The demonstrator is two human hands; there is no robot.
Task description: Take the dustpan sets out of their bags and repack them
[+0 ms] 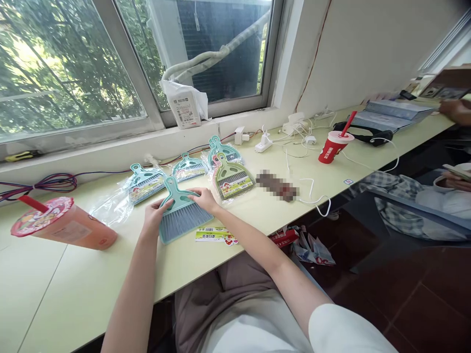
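A small teal dustpan with a grey-bristled brush [184, 219] nested in it lies on the table in front of me. My left hand [156, 211] grips its left edge, thumb on top. On the opposite side my right hand [203, 200] holds the upper right edge with its fingers. Beside the brush, below my right wrist, is a loose yellow-green label card [210, 235]. Behind it are more wrapped dustpan sets: teal ones [144, 186] and a green one [231, 179] with its label on. Crumpled clear plastic [114, 205] rests left of my left hand.
A large pink drink cup [79, 226] stands at left, a red cup [331, 147] at right. White cables and a power strip [263, 145] run along the wall. A blurred-out object [276, 185] lies right of the green set. Another person's hand [458, 179] holds a phone at far right.
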